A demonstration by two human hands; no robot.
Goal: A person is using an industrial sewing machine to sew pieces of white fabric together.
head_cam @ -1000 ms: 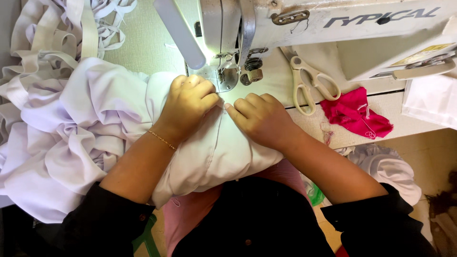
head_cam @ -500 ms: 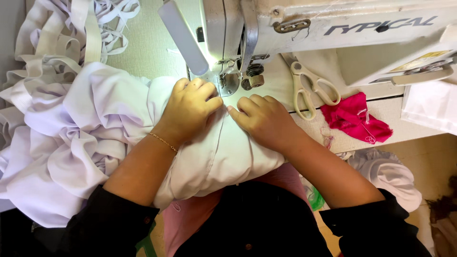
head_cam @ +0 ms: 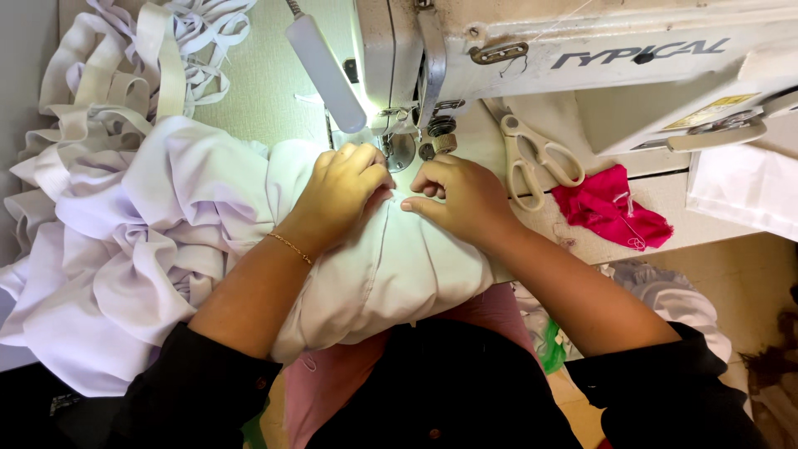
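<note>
Both hands have drawn closer together since half a second ago: the left hand point(head_cam: 342, 193) presses flat, fingers curled, on the soft, gathered white cotton garment point(head_cam: 166, 241), while the right hand point(head_cam: 465, 195) pinches a fold of it between thumb and forefinger just before the needle of the off-white metal sewing machine point(head_cam: 532, 58). The cloth spills in rumpled folds over the pale green worktop point(head_cam: 258, 91), beside loops of cream elastic band point(head_cam: 108, 91), cream-handled scissors point(head_cam: 536, 158) and a crumpled pink fabric scrap point(head_cam: 607, 212).
</note>
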